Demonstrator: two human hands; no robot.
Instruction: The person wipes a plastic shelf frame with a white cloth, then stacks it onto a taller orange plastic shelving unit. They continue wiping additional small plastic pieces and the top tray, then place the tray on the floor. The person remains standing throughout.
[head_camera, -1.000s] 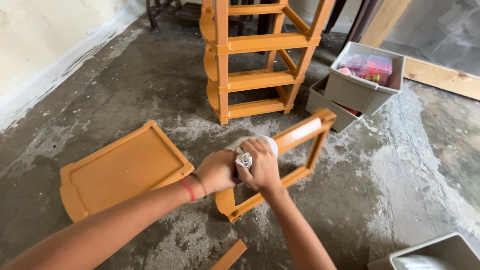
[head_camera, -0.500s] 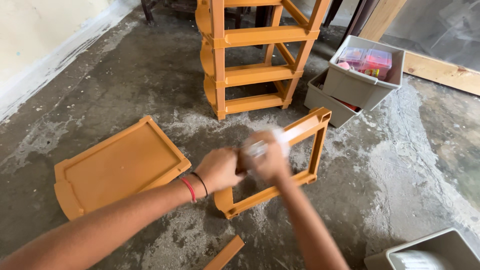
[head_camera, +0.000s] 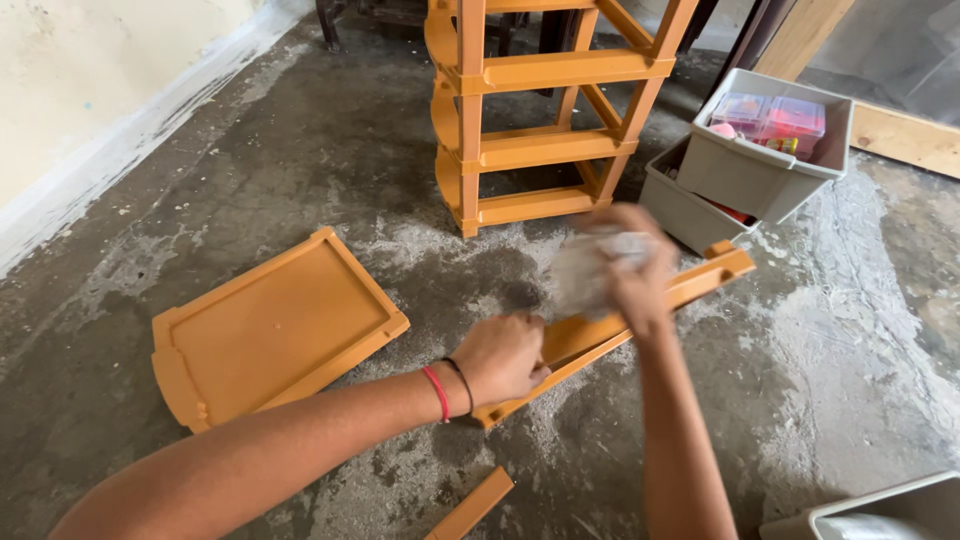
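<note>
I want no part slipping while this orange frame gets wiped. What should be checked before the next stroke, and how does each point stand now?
1. Left hand grips the orange frame near its lower end: ok.
2. Right hand holds the white cloth against the frame: ok, though blurred.
3. Frame tilted up on edge, lower corner on the concrete floor: ok.
4. Flat orange panel lies apart from the frame: ok.
5. Grey bins close to the frame's far end: cannot tell whether they touch.
6. Loose orange strip lies near the arms: not ok.
</note>
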